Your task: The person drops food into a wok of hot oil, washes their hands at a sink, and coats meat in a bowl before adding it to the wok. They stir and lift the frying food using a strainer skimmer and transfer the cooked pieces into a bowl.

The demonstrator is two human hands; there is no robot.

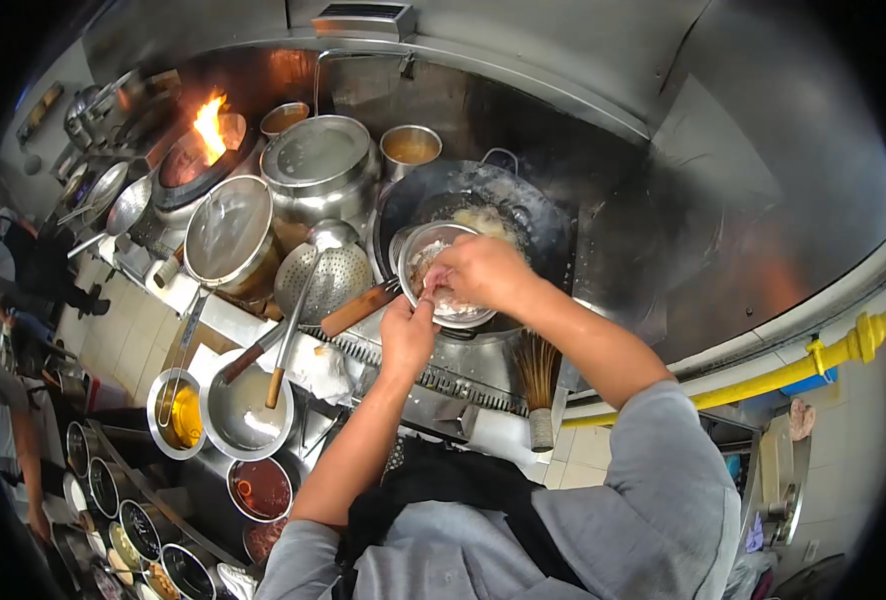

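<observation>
A metal bowl [418,240] holding white powder and pinkish-brown pieces is held over the near part of a large dark wok [393,205]. My left hand [408,338] grips the bowl's near edge, with the thumb at the rim. Reaching into the bowl, my right hand [488,272] has its fingers pinched on a pinkish piece of food, which they partly cover. Pale food [490,222] bubbles in the wok beyond the bowl. Just left of the bowl lies a wooden handle [360,308].
A perforated strainer [343,285] and a ladle [331,235] rest at the left, near a lidded pot [318,150]. Flames [210,128] rise from a far-left burner. A bamboo brush [538,375] stands by the stove's front edge. Other people [8,420] are at far left.
</observation>
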